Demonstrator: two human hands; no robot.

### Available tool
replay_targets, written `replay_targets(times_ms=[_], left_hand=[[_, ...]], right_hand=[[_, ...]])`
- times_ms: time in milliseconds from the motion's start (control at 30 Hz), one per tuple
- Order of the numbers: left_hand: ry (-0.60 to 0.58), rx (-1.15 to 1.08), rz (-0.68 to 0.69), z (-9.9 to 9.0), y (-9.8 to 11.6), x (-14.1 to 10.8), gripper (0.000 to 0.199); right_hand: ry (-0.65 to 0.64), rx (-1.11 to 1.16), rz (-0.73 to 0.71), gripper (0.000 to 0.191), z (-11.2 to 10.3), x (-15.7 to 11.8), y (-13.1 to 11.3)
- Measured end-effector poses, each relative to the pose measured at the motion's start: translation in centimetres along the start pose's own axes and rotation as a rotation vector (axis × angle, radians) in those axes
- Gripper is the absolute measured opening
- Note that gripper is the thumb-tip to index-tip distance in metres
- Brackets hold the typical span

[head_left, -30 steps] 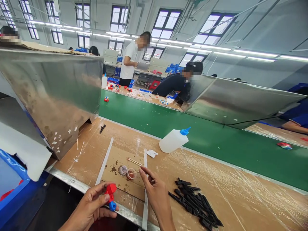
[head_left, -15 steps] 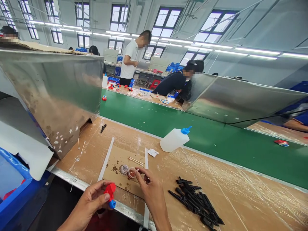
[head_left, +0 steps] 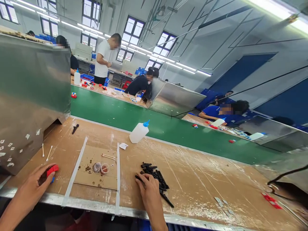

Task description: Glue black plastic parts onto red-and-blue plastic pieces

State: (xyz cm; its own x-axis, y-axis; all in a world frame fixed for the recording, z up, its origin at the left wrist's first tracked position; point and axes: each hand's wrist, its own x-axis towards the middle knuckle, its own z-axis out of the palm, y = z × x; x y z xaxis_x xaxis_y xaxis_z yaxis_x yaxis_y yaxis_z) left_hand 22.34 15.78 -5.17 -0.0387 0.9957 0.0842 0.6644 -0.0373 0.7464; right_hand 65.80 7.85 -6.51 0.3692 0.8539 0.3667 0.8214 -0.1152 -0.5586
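1. Your left hand [head_left: 36,182] has its fingers closed around a small red-and-blue plastic piece [head_left: 52,169] over the desk [head_left: 194,179].
2. Your right hand [head_left: 148,187] bends slightly parted fingers onto piled slim black plastic parts [head_left: 161,180]; I cannot tell whether they grip one.

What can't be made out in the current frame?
Head: much of the red-and-blue piece, covered by the left hand.
Head: how the right hand meets the black pieces, its back blocking the contact.
Head: the metal panel's left part, cut off by the picture's edge.
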Motion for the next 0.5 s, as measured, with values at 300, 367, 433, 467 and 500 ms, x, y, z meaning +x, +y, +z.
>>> replay_targets(times_ms=[300, 367, 433, 467, 500], left_hand=[[0.129, 0.020, 0.167, 0.3, 2.4, -2.0, 0.048], [0.130, -0.130, 0.166, 1.1, 4.2, -3.9, 0.040], [0.013, -0.316, 0.067, 2.7, 6.4, -5.9, 0.030], [-0.087, -0.403, 0.012, 3.6, 7.6, -6.9, 0.025], [-0.223, -0.485, -0.016, 4.7, 8.7, -7.7, 0.022]], right_hand=[[0.119, 0.072, 0.005, 0.046, -3.4, -0.6, -1.4], [0.210, 0.214, 0.158, 0.045, -4.5, -1.5, -2.4], [0.268, 0.466, 0.338, 0.045, -4.6, -2.6, -3.7], [0.281, 0.599, 0.402, 0.043, -4.2, -3.3, -4.4], [0.290, 0.707, 0.435, 0.041, -3.5, -4.0, -5.1]])
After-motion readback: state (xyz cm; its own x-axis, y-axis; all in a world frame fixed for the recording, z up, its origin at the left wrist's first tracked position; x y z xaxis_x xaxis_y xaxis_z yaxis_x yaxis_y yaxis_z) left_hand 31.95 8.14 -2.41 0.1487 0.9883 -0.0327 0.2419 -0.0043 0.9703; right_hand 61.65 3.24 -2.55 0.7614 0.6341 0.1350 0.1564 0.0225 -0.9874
